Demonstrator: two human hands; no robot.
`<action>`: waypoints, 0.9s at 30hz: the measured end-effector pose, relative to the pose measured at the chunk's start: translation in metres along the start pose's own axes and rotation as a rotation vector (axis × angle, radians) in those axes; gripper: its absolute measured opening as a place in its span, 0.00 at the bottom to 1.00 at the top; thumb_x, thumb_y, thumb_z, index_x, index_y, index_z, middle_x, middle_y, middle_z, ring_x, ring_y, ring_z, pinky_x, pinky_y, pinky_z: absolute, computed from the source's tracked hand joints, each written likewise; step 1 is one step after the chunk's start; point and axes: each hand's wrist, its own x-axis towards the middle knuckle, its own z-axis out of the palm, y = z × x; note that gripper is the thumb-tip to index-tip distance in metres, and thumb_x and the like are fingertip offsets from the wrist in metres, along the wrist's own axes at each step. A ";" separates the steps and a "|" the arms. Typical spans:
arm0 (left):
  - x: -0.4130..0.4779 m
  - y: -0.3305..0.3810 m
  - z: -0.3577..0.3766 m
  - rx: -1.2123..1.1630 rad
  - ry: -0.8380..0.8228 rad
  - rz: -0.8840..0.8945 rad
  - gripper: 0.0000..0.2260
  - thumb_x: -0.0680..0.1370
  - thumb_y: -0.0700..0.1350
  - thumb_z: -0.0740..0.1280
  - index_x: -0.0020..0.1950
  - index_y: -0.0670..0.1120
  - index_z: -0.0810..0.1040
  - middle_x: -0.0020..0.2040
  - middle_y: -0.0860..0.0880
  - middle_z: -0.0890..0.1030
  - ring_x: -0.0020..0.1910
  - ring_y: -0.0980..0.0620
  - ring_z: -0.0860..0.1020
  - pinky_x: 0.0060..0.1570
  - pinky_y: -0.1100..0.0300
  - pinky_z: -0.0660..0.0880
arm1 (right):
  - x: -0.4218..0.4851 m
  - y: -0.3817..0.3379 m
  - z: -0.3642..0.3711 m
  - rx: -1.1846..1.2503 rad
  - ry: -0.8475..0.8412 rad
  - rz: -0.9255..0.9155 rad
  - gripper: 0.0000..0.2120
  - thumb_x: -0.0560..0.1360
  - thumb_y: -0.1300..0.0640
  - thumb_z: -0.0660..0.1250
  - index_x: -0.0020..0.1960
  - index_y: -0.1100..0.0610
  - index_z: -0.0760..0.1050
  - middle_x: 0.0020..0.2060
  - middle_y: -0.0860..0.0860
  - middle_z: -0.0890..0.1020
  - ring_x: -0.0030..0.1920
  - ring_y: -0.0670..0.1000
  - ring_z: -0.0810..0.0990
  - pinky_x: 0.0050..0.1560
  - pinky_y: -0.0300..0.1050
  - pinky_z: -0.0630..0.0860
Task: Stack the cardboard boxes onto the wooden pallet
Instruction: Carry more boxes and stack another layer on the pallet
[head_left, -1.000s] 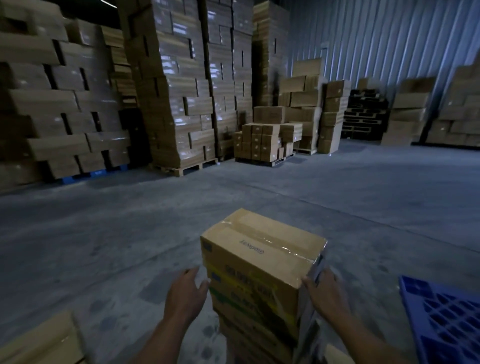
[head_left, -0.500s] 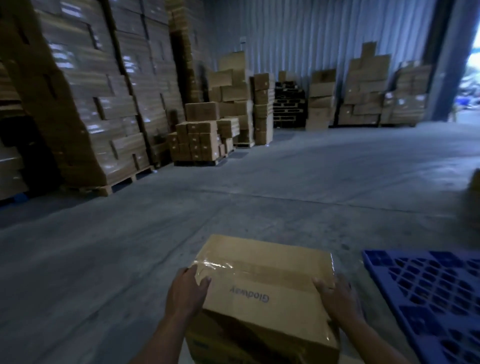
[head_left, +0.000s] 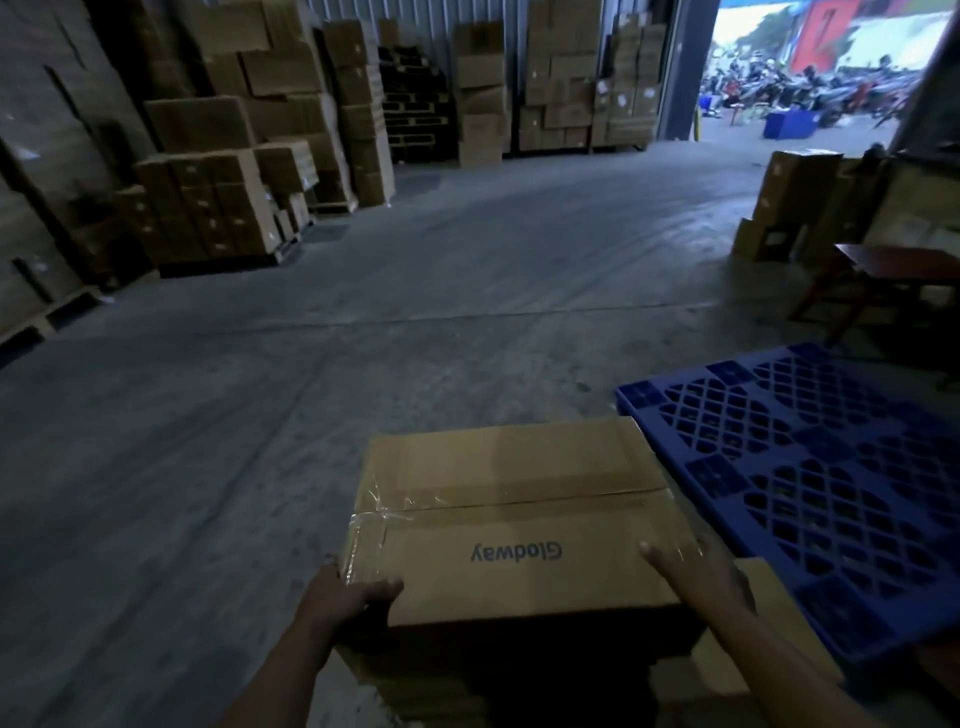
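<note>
Done: you have 1 box (head_left: 519, 499) in hand. The pallet (head_left: 831, 467) just to its right shows nothing on it, so I judge no stacking done yet.
Left to do: swing this box right, set it flat on the pallet, then fetch the rest.
Box position: low in front of you, above more cartons (head_left: 769, 623). I cannot tell if it is lifted clear of them.
Left hand (head_left: 345, 597): grips the near-left corner, thumb curled over the top.
Right hand (head_left: 701, 577): clasps the near-right edge.
Box make: brown corrugated card, rectangular, flat-topped, with 1 printed word upside down to you.
Tape (head_left: 384, 512): clear and glossy along the centre seam, wrinkled at the left end.
Pallet make: blue moulded lattice that looks like plastic, not wood.
Floor (head_left: 363, 364): grey concrete, scuffed.
</note>
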 end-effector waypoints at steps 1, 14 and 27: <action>-0.001 0.003 -0.002 -0.047 -0.035 -0.033 0.23 0.63 0.46 0.83 0.51 0.43 0.77 0.45 0.45 0.81 0.40 0.48 0.79 0.32 0.57 0.71 | -0.002 -0.003 -0.001 0.015 -0.007 0.023 0.43 0.67 0.37 0.76 0.75 0.54 0.68 0.67 0.58 0.76 0.64 0.64 0.75 0.62 0.57 0.74; 0.010 -0.003 0.006 -0.385 0.026 0.041 0.34 0.62 0.48 0.83 0.66 0.41 0.78 0.57 0.41 0.81 0.54 0.41 0.79 0.57 0.44 0.78 | 0.028 -0.013 0.000 0.235 -0.111 0.150 0.54 0.49 0.30 0.80 0.69 0.54 0.74 0.58 0.55 0.80 0.57 0.60 0.77 0.62 0.58 0.76; -0.031 0.068 -0.013 -0.593 0.328 0.172 0.23 0.65 0.46 0.81 0.56 0.40 0.80 0.44 0.41 0.83 0.40 0.38 0.82 0.28 0.53 0.77 | 0.039 -0.128 -0.051 0.326 -0.360 -0.275 0.51 0.54 0.36 0.81 0.73 0.47 0.67 0.65 0.59 0.73 0.63 0.62 0.73 0.55 0.57 0.72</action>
